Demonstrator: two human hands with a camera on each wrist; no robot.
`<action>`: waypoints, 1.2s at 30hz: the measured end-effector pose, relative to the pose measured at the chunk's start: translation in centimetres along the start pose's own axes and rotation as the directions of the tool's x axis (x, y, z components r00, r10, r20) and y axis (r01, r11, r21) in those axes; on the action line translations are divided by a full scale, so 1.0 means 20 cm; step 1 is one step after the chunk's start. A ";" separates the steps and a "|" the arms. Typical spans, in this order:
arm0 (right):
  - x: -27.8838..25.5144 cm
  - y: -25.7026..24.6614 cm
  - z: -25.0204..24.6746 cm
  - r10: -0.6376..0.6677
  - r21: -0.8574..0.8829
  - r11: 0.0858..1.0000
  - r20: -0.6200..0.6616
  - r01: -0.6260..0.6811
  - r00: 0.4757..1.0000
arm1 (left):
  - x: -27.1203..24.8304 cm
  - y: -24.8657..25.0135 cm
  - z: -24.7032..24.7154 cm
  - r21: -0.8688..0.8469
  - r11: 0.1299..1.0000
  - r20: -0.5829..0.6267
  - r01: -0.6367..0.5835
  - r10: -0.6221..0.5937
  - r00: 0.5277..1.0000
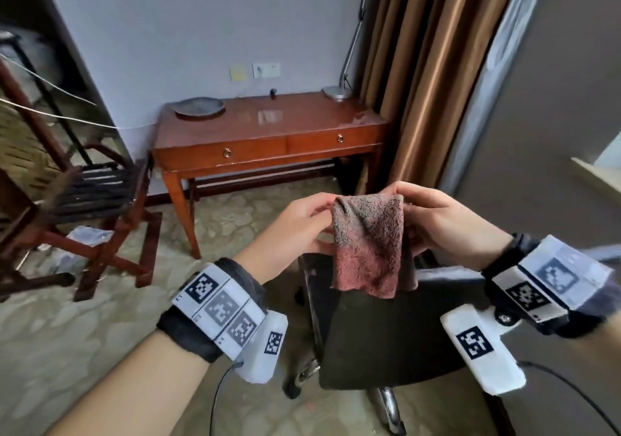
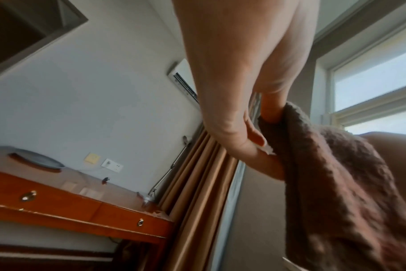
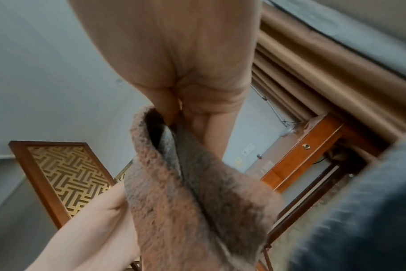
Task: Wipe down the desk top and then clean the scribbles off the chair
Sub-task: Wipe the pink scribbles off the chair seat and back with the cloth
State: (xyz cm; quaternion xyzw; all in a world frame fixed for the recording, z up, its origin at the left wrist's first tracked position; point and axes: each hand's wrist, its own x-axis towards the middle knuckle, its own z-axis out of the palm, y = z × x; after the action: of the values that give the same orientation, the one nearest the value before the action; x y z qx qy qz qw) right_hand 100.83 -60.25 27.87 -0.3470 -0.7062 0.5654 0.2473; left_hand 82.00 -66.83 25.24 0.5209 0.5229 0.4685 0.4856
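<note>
A pinkish-brown cloth [image 1: 369,244] hangs folded in the air between both hands, above a black office chair [image 1: 386,335]. My left hand [image 1: 312,220] pinches the cloth's upper left corner [image 2: 276,128] with thumb and fingers. My right hand [image 1: 413,207] pinches the upper right corner [image 3: 160,124]. The wooden desk [image 1: 268,126] with two drawers stands against the far wall, apart from both hands; its top shines. No scribbles show on the chair from here.
On the desk sit a grey plate [image 1: 198,106] at the left and a lamp base [image 1: 337,92] at the right. Brown curtains [image 1: 420,66] hang right of the desk. A red wooden chair [image 1: 84,200] stands at the left on the patterned floor.
</note>
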 end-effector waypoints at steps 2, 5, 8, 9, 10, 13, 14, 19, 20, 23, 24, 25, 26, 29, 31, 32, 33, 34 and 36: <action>0.22 -0.06 0.11 0.019 0.009 1.000 0.012 -0.019 1.000 | 0.05 -0.01 -0.20 -0.072 0.994 -0.017 0.081 -0.082 0.996; 0.54 -0.11 0.28 0.052 0.072 0.996 0.025 -0.054 0.998 | 0.13 -0.04 -0.53 -0.169 0.970 -0.012 0.175 -0.179 0.984; 0.86 -0.13 0.41 0.109 0.119 0.987 0.033 -0.112 0.994 | 0.24 -0.08 -0.83 -0.202 0.954 -0.006 0.220 -0.225 0.974; 0.97 -0.12 0.45 0.134 0.134 0.981 0.027 -0.137 0.991 | 0.29 -0.10 -0.92 -0.168 0.960 0.000 0.222 -0.225 0.974; 1.08 -0.11 0.48 0.159 0.147 0.976 0.017 -0.160 0.987 | 0.35 -0.12 -1.00 -0.086 0.974 0.002 0.211 -0.211 0.977; 1.41 -0.07 0.54 0.245 0.181 0.953 -0.001 -0.241 0.969 | 0.58 -0.20 -1.21 0.059 0.989 -0.047 0.137 -0.134 0.990; 1.53 -0.05 0.55 0.270 0.208 0.942 0.004 -0.265 0.963 | 0.67 -0.24 -1.29 0.028 0.992 -0.060 0.124 -0.122 0.991; 2.16 0.00 0.56 0.311 0.333 0.872 0.189 -0.359 0.931 | 1.15 -0.38 -1.67 -0.076 0.993 -0.222 0.087 -0.102 0.970; 2.28 0.00 0.55 0.296 0.346 0.867 0.220 -0.358 0.930 | 1.25 -0.39 -1.75 -0.099 0.992 -0.249 0.076 -0.099 0.964; 2.59 -0.03 0.57 0.241 0.342 0.869 0.338 -0.357 0.910 | 1.52 -0.42 -1.98 -0.172 0.983 -0.330 0.061 -0.115 0.937; 2.69 -0.04 0.58 0.232 0.341 0.867 0.370 -0.364 0.899 | 1.60 -0.42 -2.05 -0.172 0.984 -0.369 0.052 -0.113 0.922; 2.80 -0.05 0.59 0.215 0.327 0.875 0.401 -0.358 0.891 | 1.67 -0.41 -2.12 -0.169 0.985 -0.396 0.040 -0.105 0.912; 2.90 -0.04 0.60 0.185 0.313 0.888 0.428 -0.337 0.885 | 1.74 -0.42 -2.19 -0.157 0.987 -0.411 0.033 -0.096 0.906; 3.23 0.00 0.63 0.107 0.333 0.895 0.484 -0.296 0.869 | 1.95 -0.47 -2.41 -0.064 0.997 -0.455 0.040 -0.064 0.888; 3.46 0.03 0.64 0.086 0.379 0.873 0.499 -0.306 0.862 | 2.10 -0.50 -2.57 -0.003 0.999 -0.460 0.041 -0.037 0.887; 3.59 0.05 0.65 0.089 0.392 0.865 0.493 -0.313 0.865 | 2.18 -0.52 -2.65 0.026 0.999 -0.457 0.032 -0.016 0.890; 3.70 0.07 0.67 0.101 0.403 0.855 0.486 -0.325 0.868 | 2.26 -0.54 -2.73 0.051 0.999 -0.446 0.018 0.007 0.895; 3.81 0.09 0.69 0.123 0.417 0.840 0.476 -0.347 0.871 | 2.34 -0.57 -2.80 0.075 0.997 -0.431 0.005 0.028 0.902; 4.04 0.12 0.72 0.209 0.411 0.827 0.407 -0.383 0.889 | 2.49 -0.62 -2.96 0.107 0.994 -0.390 -0.006 0.048 0.920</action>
State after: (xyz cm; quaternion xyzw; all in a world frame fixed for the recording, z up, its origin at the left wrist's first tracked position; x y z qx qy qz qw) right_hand 39.17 -6.81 18.59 -0.2771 -0.5118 0.8063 0.1057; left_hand 22.58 -16.36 17.16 0.4482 0.6258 0.5422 0.3370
